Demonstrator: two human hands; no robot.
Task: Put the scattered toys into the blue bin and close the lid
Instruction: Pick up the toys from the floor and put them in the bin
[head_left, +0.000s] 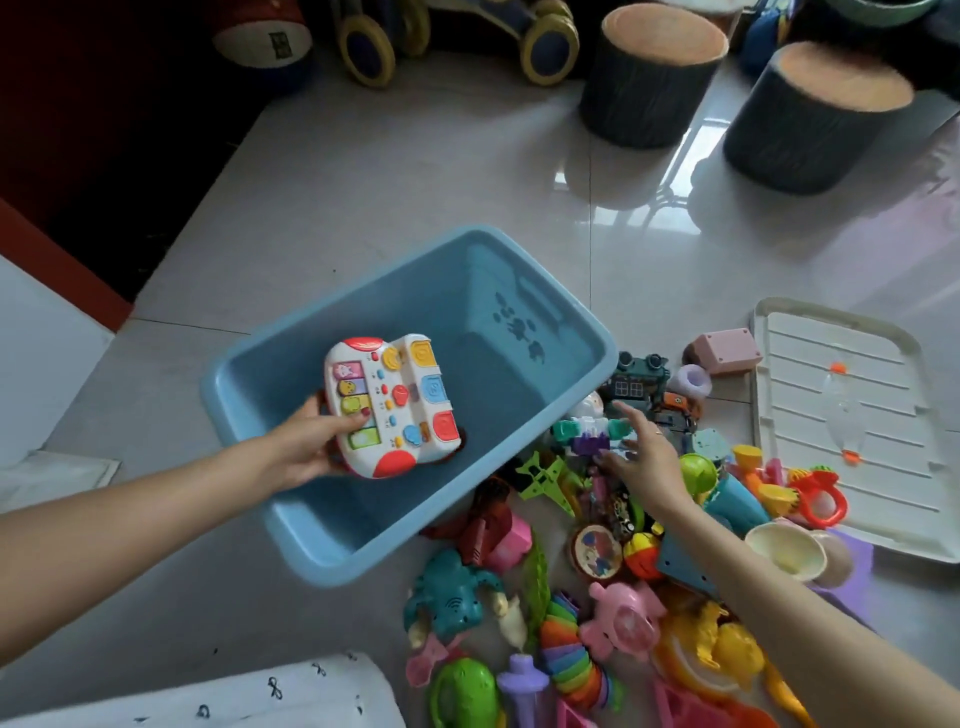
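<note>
At the left, the left hand (306, 447) reaches in from the lower left edge and grips a white musical toy panel (392, 405) by its near side, the thumb laid on the toy's face beside the coloured animal keys and the fingers curled beneath it. The toy has a white body with red rounded corners, a column of pink, yellow and green keys, small round buttons down the middle and large yellow, blue and red square buttons on the far side. It is held tilted above the open mouth of the blue bin (571, 379).

The blue bin stands on the pale tiled floor (395, 171), a light blue rectangular plastic tub with a rolled rim and paw prints moulded into its far end wall. No toys show on the visible part of its bottom.

Just right of the bin lies a dense heap of toys (623, 545): green, pink, teal, yellow and orange plastic pieces. The right hand (644, 452) is over the heap's upper part, fingers straight and spread, the tips touching a purple and white toy (589, 436); it grips nothing.

Farther right, the white ribbed lid (857, 431) lies flat on the floor, touching the heap's edge.
</note>
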